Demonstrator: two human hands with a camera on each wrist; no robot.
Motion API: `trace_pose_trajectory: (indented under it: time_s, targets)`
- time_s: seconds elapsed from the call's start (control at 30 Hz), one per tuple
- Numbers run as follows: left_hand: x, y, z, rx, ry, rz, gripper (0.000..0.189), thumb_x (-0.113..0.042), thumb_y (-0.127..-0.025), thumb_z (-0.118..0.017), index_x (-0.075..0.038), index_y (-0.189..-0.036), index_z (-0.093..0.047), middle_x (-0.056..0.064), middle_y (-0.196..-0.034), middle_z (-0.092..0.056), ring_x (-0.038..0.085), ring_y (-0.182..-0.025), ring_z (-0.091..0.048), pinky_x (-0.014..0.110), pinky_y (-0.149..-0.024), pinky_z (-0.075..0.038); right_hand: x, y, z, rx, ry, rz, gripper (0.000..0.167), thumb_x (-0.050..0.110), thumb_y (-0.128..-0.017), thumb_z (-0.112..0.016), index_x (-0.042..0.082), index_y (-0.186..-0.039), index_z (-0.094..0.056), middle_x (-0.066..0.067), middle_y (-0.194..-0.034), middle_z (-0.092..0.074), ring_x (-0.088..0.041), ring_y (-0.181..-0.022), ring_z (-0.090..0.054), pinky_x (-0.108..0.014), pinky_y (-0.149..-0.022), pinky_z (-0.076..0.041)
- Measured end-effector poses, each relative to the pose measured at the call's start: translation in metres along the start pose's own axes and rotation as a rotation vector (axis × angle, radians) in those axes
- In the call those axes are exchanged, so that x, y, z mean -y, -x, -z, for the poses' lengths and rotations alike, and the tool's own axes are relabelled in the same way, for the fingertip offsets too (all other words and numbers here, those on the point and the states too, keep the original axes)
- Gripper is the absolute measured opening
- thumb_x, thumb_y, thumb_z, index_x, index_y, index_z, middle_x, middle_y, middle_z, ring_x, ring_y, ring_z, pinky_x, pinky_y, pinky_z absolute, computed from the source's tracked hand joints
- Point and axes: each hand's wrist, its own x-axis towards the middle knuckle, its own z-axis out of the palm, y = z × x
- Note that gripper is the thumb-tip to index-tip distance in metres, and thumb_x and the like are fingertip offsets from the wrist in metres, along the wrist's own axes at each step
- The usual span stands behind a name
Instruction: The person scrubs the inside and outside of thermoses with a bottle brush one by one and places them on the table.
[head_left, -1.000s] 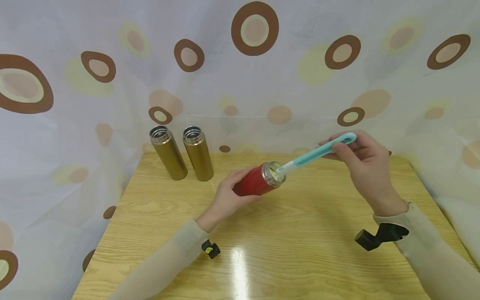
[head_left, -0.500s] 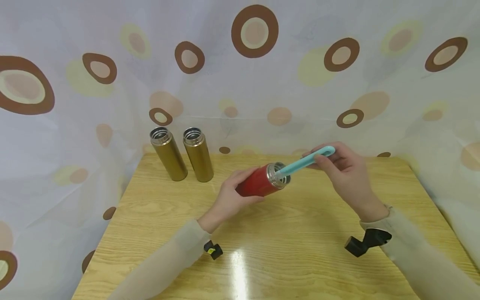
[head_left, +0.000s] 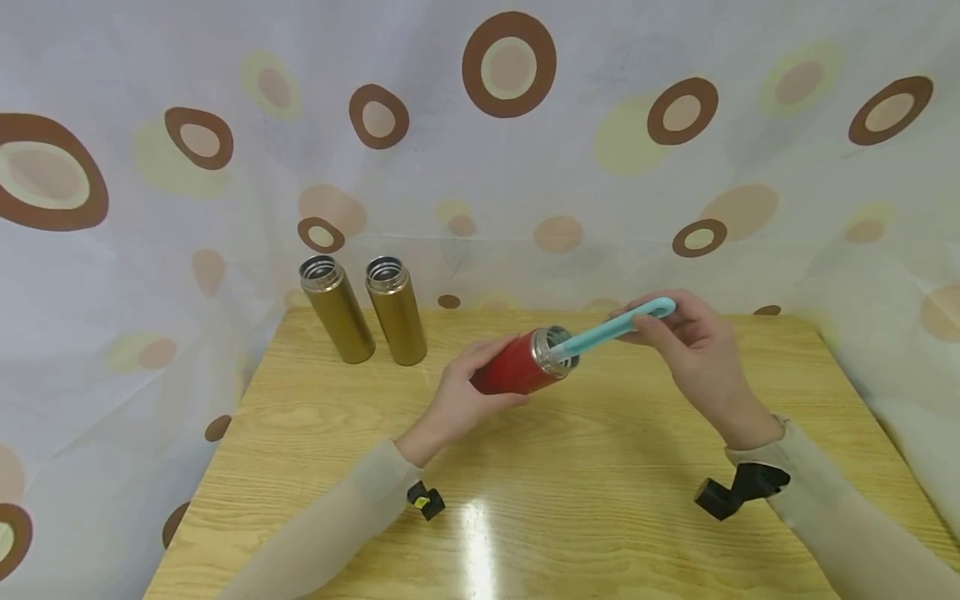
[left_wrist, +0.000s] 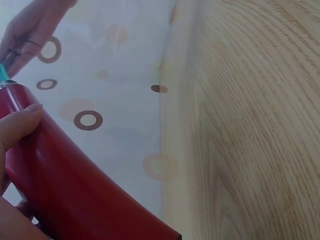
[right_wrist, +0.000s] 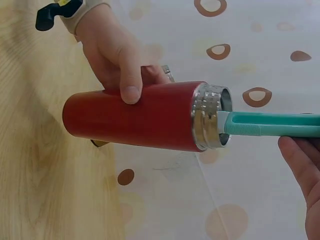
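Note:
Tilted above the table, a red vacuum flask (head_left: 513,367) lies in the grip of my left hand (head_left: 459,398), its bare steel neck pointing right. My right hand (head_left: 693,358) pinches the teal handle of a bottle brush (head_left: 611,332). The brush's head is hidden inside the flask, and the white part of its shaft sits right at the mouth in the right wrist view. Thumb and fingers (left_wrist: 20,125) wrap round the flask's body in the left wrist view.
Two gold flasks without lids, one at the left (head_left: 339,312) and one beside it (head_left: 397,315), stand upright at the table's back left. A patterned curtain (head_left: 480,192) borders the wooden table (head_left: 570,508) behind and at the sides.
My right hand has moved left and down, pushing the brush deeper into the red flask; the pale head at its mouth has gone inside. The left hand has shifted slightly right.

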Motion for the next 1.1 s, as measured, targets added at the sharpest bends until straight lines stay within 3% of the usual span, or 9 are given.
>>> trace_pose_trajectory:
  time_s: [0.27,0.63,0.8,1.1]
  targets:
    - [0.005,0.002,0.003,-0.002,-0.001,0.012,0.078,-0.020,-0.082,-0.091,-0.038,-0.149,-0.056,-0.006,-0.143,-0.058,0.022,-0.132,-0.052,0.052,-0.109,-0.045,0.010,-0.008,0.010,-0.063,-0.116,0.093,0.015,-0.019,-0.100,-0.051,-0.026,-0.112,-0.056,-0.022,-0.108,-0.075,-0.026,-0.098,-0.076,-0.039,-0.087,-0.061]
    - [0.008,0.001,0.004,-0.007,-0.008,0.023,0.078,-0.015,-0.081,-0.091,-0.038,-0.148,-0.057,-0.004,-0.143,-0.058,0.024,-0.132,-0.053,0.053,-0.109,-0.045,0.004,-0.003,0.010,-0.130,-0.135,0.045,0.017,-0.015,-0.102,-0.051,-0.026,-0.114,-0.055,-0.020,-0.107,-0.076,-0.025,-0.101,-0.076,-0.039,-0.089,-0.060]
    - [0.006,0.001,0.003,-0.011,-0.022,0.033,0.078,-0.016,-0.081,-0.091,-0.038,-0.149,-0.057,-0.005,-0.143,-0.058,0.024,-0.132,-0.053,0.053,-0.109,-0.045,-0.004,0.002,0.004,-0.115,-0.084,0.019,0.016,-0.013,-0.102,-0.053,-0.022,-0.114,-0.058,-0.014,-0.107,-0.076,-0.021,-0.100,-0.076,-0.037,-0.089,-0.060]
    - [-0.002,-0.001,-0.002,0.002,-0.020,0.033,0.078,-0.020,-0.081,-0.091,-0.039,-0.149,-0.057,-0.005,-0.142,-0.059,0.024,-0.131,-0.053,0.051,-0.107,-0.046,-0.016,0.007,-0.009,-0.002,-0.054,-0.010,0.015,-0.014,-0.101,-0.055,-0.020,-0.114,-0.059,-0.013,-0.111,-0.076,-0.020,-0.102,-0.075,-0.039,-0.090,-0.060]
